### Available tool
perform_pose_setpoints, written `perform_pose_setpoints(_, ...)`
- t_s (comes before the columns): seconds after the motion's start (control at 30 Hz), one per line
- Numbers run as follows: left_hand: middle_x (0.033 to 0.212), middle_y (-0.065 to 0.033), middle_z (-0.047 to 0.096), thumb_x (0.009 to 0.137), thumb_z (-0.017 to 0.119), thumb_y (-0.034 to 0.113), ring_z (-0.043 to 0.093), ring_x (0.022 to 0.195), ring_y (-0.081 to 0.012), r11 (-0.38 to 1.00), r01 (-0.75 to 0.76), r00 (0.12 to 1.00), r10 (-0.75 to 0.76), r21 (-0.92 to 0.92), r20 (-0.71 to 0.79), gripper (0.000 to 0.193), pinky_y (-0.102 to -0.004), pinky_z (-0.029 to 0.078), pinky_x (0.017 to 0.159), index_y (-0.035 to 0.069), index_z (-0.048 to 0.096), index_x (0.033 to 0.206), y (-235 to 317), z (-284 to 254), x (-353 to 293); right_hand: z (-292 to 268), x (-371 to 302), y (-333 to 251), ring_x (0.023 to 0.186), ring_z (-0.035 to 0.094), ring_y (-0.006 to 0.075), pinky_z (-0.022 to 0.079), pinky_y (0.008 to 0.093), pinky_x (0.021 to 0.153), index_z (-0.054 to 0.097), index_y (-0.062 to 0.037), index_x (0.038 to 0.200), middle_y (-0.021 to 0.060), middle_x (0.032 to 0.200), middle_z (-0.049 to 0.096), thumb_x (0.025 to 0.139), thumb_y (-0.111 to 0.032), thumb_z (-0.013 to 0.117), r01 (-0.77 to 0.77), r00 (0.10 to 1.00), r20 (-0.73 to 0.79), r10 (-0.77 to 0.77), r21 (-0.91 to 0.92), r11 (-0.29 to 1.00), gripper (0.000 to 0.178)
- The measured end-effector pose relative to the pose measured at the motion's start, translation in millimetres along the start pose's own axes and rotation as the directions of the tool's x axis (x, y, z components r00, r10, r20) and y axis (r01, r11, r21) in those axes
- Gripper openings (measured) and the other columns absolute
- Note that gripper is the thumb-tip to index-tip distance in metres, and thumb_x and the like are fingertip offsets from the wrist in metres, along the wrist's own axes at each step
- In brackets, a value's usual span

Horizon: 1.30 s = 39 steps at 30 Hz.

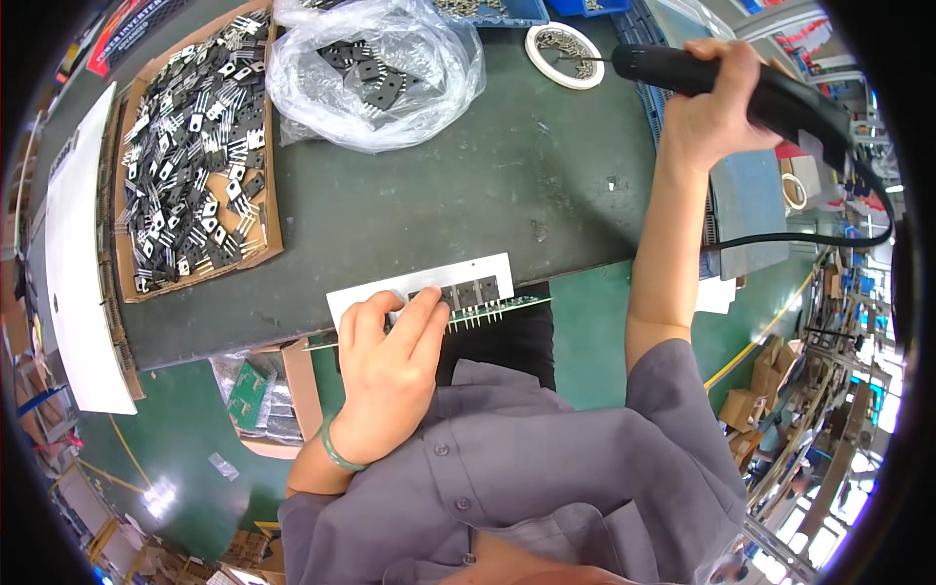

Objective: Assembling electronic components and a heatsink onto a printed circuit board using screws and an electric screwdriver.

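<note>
My left hand (390, 356) lies over a white flat plate (414, 279) at the table's near edge, its fingers together on the plate's row of black transistors (478, 292). The green circuit board (531, 301) runs along the plate's near side, with thin metal legs sticking out. At the upper right my right hand (717, 107) is wrapped around a black electric screwdriver (668, 68). Its thin bit points left, over a round white dish (575, 83) of small screws. From the image I cannot tell whether the bit touches a screw.
A cardboard tray (276, 219) full of loose transistors stands at the left, beside a clear plastic bag (429, 112) holding more. Blue bins (517, 15) sit at the far edge. The screwdriver's black cable (780, 237) loops down at the right. Below the table, a box (304, 390) holds green boards.
</note>
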State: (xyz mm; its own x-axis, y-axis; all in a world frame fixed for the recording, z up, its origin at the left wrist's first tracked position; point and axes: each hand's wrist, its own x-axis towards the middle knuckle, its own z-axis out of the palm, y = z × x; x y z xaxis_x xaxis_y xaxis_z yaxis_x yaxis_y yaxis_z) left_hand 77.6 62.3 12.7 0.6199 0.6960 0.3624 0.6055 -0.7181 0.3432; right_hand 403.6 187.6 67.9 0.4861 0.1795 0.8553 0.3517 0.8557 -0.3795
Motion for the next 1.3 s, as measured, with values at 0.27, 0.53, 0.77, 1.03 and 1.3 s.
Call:
perform_pose_setpoints(0.27, 0.107, -0.0062, 0.065, 0.064, 0.066, 0.004, 0.054, 0.089, -0.0258, 1.0, -0.015, 1.0, 0.015, -0.002, -0.023, 0.028, -0.0377, 0.044, 0.075, 0.0, 0.069, 0.092, -1, 1, -1, 9, -9, -5, 0.054, 0.062, 0.0205, 0.056, 0.0352, 0.057, 0.042, 0.0001, 0.105, 0.0119, 0.072, 0.062, 0.079, 0.001, 0.072, 0.011, 0.999, 0.052, -0.012, 0.017, 1.0, 0.04)
perform_pose_setpoints(0.53, 0.108, -0.0067, 0.064, 0.063, 0.066, 0.004, 0.054, 0.088, -0.0258, 1.0, -0.014, 0.999, 0.014, 0.006, -0.044, 0.028, -0.0377, 0.044, 0.075, 0.0, 0.068, 0.091, -2, 2, -2, 16, 11, -20, 0.049, 0.06, 0.0236, 0.057, 0.0363, 0.049, 0.042, -0.0016, 0.1, 0.0108, 0.071, 0.058, 0.078, -0.001, 0.074, 0.015, 1.0, -0.027, -0.012, 0.135, 0.991, 0.039)
perform_pose_setpoints(0.77, 0.105, -0.0072, 0.063, 0.065, 0.065, 0.008, 0.054, 0.088, -0.0252, 0.999, -0.034, 0.996, 0.034, 0.004, -0.085, 0.024, -0.0365, 0.044, 0.075, -0.001, 0.068, 0.088, -3, 5, -1, 34, 5, -51, 0.064, 0.059, 0.024, 0.053, 0.0408, 0.067, 0.057, -0.0036, 0.076, 0.0109, 0.066, 0.058, 0.085, -0.053, 0.062, -0.207, 0.978, 0.062, 0.198, 0.275, 0.939, 0.05)
perform_pose_setpoints(1.03, 0.105, -0.0084, 0.062, 0.063, 0.064, 0.009, 0.054, 0.09, -0.0257, 1.0, -0.015, 0.995, 0.014, -0.004, -0.102, 0.028, -0.0373, 0.044, 0.076, -0.001, 0.067, 0.089, -1, 5, -3, 80, 2, -24, 0.063, 0.062, 0.0244, 0.057, 0.0425, 0.066, 0.057, -0.0038, 0.075, 0.01, 0.07, 0.061, 0.085, -0.029, 0.07, 0.104, 0.976, 0.168, -0.137, 0.188, 0.977, 0.03)
perform_pose_setpoints(1.3, 0.108, -0.0073, 0.06, 0.065, 0.062, 0.003, 0.052, 0.089, -0.026, 0.999, 0.016, 0.997, -0.019, -0.042, -0.076, 0.029, -0.0389, 0.043, 0.078, 0.0, 0.067, 0.094, 1, 4, -5, 85, -1, 56, 0.053, 0.063, 0.0221, 0.056, 0.0364, 0.053, 0.052, 0.0024, 0.086, 0.0136, 0.068, 0.062, 0.08, 0.003, 0.071, -0.033, 0.995, 0.1, 0.025, 0.081, 0.996, 0.02)
